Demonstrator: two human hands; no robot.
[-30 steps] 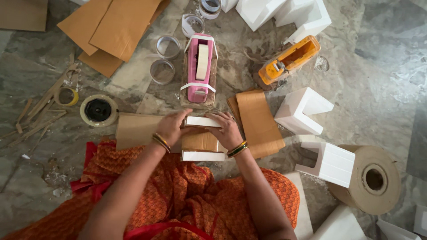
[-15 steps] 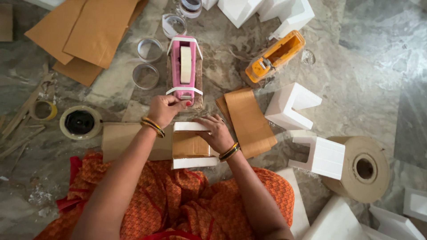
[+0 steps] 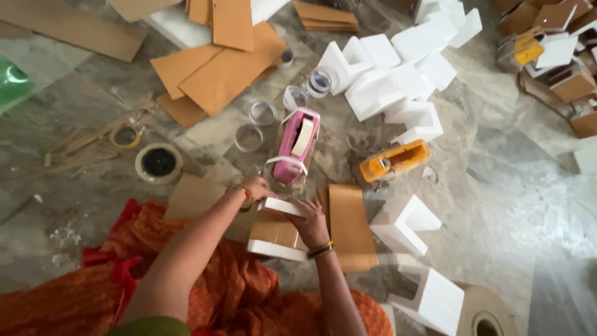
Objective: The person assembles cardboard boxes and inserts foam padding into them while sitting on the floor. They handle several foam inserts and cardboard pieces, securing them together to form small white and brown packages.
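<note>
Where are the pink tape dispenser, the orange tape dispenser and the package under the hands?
pink tape dispenser [image 3: 297, 144]: head view, on its body.
orange tape dispenser [image 3: 395, 160]: head view, on its top side.
package [image 3: 273, 229]: head view, on its brown middle.

Soft even daylight, faint shadows, slight glare on the stone floor [image 3: 535, 205], mild motion blur.

Both hands [image 3: 283, 208] on foam-capped box [image 3: 276, 229]

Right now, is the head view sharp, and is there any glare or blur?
Head view: mostly sharp at centre, the pink tape dispenser and box read clearly; soft even light, faint shadows; pale sheen on the marble floor at right; the near forearm and orange cloth at the bottom edge look soft.
</note>
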